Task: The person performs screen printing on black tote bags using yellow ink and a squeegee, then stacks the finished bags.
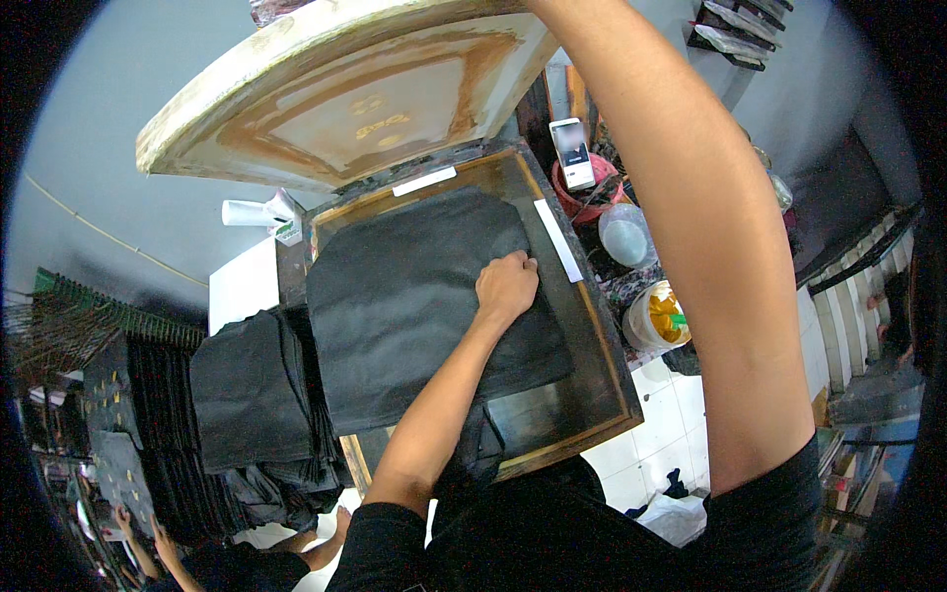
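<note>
A flat black fabric piece (404, 286) lies over a dark printing board with a wooden rim (617, 409). My left hand (508, 286) is closed at the fabric's right side, with the fingers curled down against it; the fingertips are hidden. Above the board, a screen-printing frame (345, 109) is tilted up, its mesh stained brown around a small yellowish design. My right arm (681, 148) reaches up past the frame's right end, and the hand is beyond the upper edge of the picture. White strips (558, 242) sit along the board's top and right sides.
Stacked black fabric pieces (252, 395) stand at the left, near another person's hands (163, 545). On the right are a phone (572, 153) on a pink container (602, 202), a clear round container (626, 237) and a white tub (646, 321) of yellow-orange ink. A paper roll (249, 212) lies behind left.
</note>
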The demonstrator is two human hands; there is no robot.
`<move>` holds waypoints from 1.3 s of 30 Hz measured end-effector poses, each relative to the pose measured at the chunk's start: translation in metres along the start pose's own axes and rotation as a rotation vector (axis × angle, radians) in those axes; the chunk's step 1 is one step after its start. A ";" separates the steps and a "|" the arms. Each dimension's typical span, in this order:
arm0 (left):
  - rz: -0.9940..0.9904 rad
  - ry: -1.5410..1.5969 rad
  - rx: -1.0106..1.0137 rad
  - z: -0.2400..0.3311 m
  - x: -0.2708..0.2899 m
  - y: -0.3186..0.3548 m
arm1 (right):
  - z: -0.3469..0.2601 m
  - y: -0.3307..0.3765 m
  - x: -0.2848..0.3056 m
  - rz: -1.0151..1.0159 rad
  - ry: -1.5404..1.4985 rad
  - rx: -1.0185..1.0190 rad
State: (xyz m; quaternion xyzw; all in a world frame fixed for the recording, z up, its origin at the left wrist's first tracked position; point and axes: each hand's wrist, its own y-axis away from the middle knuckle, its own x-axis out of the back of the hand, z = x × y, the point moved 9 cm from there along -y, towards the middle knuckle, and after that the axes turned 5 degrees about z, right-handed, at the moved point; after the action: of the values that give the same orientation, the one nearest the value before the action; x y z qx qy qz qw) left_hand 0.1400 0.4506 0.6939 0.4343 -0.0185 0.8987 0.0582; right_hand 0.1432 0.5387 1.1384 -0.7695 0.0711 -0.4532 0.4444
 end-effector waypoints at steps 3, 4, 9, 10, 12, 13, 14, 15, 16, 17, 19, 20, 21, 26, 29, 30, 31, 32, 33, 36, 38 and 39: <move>-0.010 -0.012 -0.018 0.009 0.001 -0.007 | 0.000 -0.001 0.000 -0.013 0.001 -0.004; -0.028 -0.030 -0.037 0.016 0.002 -0.013 | 0.000 -0.003 -0.001 -0.012 0.016 -0.005; -0.084 -0.133 -0.118 0.027 -0.013 -0.029 | -0.003 -0.004 -0.004 -0.048 0.004 -0.008; -0.105 -0.093 -0.106 0.022 -0.007 -0.035 | -0.005 -0.003 -0.005 -0.060 -0.005 -0.001; -0.074 -0.015 -0.071 0.019 0.016 -0.048 | 0.000 -0.001 -0.003 -0.060 -0.027 0.026; -0.016 0.020 -0.041 0.013 0.036 -0.057 | 0.002 -0.001 -0.001 -0.053 -0.029 0.020; 0.072 -0.107 -0.062 0.001 0.051 -0.070 | -0.001 -0.001 -0.001 -0.050 -0.034 0.015; 0.161 -0.233 -0.077 -0.012 0.060 -0.078 | -0.006 0.000 0.000 -0.049 -0.044 0.012; 0.103 -0.268 -0.022 -0.023 0.052 -0.083 | -0.008 0.002 0.002 -0.062 -0.033 -0.017; 0.045 -0.303 0.034 -0.034 0.043 -0.087 | -0.008 0.002 0.003 -0.068 -0.025 -0.018; -0.010 -0.317 0.099 -0.043 0.028 -0.094 | -0.006 0.003 0.002 -0.082 -0.015 -0.020; -0.006 -0.296 0.109 -0.040 0.024 -0.099 | -0.005 0.002 0.002 -0.076 -0.007 -0.020; -0.002 -0.275 0.119 -0.039 0.019 -0.103 | -0.003 0.001 0.001 -0.070 0.000 -0.020; 0.036 -0.271 0.144 -0.038 0.024 -0.109 | -0.009 0.010 0.012 -0.079 -0.059 -0.014; -0.002 -0.275 0.235 -0.036 0.025 -0.106 | -0.009 0.014 0.016 -0.078 -0.080 -0.080; -0.010 -0.260 0.243 -0.035 0.025 -0.108 | -0.009 0.012 0.015 -0.071 -0.084 -0.072; -0.019 -0.245 0.254 -0.036 0.024 -0.109 | -0.009 0.010 0.013 -0.066 -0.091 -0.063; -0.021 -0.243 0.259 -0.037 0.024 -0.110 | -0.010 0.009 0.012 -0.068 -0.090 -0.056; -0.024 -0.240 0.264 -0.039 0.024 -0.111 | -0.011 0.007 0.011 -0.071 -0.088 -0.049; -0.025 -0.241 0.254 -0.036 0.021 -0.117 | -0.004 -0.006 0.001 -0.059 -0.020 0.002; -0.030 -0.241 0.265 -0.038 0.021 -0.116 | -0.008 -0.005 -0.002 -0.059 0.005 0.027; -0.037 -0.241 0.274 -0.039 0.020 -0.116 | -0.008 -0.004 -0.002 -0.062 0.005 0.027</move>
State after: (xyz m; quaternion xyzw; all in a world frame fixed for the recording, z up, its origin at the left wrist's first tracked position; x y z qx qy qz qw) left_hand 0.1115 0.5711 0.6836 0.5429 0.1053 0.8330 0.0124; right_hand 0.1348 0.5369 1.1421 -0.7642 0.0425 -0.4695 0.4402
